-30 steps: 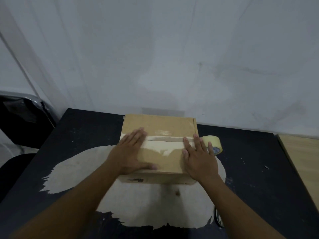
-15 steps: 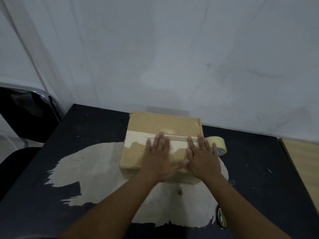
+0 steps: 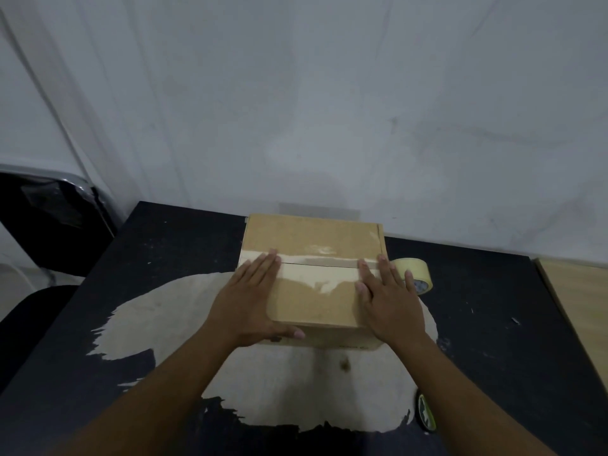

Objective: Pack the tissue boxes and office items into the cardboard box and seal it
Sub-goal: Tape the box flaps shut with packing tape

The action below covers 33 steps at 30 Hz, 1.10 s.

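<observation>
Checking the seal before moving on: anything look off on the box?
Nothing stands out. The tape lies straight over the box seam, both hands flat on it. The table is worn pale.

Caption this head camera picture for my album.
Both hands, left and right, press flat on the taped cardboard box.
</observation>
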Each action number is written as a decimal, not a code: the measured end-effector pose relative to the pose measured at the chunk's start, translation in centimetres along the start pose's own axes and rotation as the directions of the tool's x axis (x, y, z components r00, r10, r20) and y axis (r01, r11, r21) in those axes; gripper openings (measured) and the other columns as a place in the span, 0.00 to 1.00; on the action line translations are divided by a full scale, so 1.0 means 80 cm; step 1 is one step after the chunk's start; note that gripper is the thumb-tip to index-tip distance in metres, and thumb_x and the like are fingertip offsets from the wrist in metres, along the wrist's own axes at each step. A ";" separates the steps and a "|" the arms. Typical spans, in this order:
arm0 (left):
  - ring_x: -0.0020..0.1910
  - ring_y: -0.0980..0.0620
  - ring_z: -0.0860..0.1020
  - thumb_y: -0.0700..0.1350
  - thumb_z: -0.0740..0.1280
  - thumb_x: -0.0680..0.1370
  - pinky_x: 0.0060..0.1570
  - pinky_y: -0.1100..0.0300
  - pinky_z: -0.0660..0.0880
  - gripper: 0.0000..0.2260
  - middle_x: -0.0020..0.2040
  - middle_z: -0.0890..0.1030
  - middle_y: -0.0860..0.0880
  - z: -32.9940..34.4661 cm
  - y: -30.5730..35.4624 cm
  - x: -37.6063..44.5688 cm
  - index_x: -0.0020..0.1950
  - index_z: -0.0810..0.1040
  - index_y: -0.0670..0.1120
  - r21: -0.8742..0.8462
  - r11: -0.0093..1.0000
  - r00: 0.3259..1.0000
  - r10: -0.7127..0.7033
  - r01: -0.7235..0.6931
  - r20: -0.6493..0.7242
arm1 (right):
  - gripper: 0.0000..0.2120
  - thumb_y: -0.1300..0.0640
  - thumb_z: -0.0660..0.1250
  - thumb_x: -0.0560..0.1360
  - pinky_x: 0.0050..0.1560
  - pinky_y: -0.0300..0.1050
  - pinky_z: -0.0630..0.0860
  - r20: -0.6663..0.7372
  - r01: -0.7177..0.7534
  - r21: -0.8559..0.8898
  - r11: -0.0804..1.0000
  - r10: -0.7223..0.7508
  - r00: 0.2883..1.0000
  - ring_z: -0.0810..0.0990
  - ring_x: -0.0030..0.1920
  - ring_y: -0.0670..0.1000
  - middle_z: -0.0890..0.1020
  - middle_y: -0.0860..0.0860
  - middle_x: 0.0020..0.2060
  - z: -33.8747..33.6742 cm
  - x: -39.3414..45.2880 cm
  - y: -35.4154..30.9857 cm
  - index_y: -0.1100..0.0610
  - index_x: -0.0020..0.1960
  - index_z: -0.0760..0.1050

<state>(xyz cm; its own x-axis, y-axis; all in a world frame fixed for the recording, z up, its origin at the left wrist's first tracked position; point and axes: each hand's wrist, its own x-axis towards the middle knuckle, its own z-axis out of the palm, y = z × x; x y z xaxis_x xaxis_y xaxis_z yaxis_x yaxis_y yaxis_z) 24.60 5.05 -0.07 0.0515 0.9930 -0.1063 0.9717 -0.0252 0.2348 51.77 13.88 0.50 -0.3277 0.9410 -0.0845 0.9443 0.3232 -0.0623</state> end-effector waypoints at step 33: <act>0.82 0.42 0.34 0.64 0.56 0.78 0.80 0.45 0.40 0.43 0.82 0.35 0.40 0.052 0.161 0.045 0.84 0.38 0.47 0.087 0.995 0.998 0.050 -0.046 -0.042 | 0.30 0.66 0.70 0.72 0.45 0.46 0.77 -0.211 0.440 0.338 0.832 -0.389 0.897 0.75 0.52 0.52 0.69 0.50 0.62 0.003 -0.016 0.098 0.48 0.71 0.73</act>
<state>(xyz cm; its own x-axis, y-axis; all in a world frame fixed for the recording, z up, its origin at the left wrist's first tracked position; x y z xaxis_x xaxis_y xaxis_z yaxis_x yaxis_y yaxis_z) 38.25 7.84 -1.44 0.0902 0.9945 -0.0537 0.9847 -0.0809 0.1544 59.61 15.23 -0.13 -0.6542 0.7395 0.1585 0.6307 0.6491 -0.4253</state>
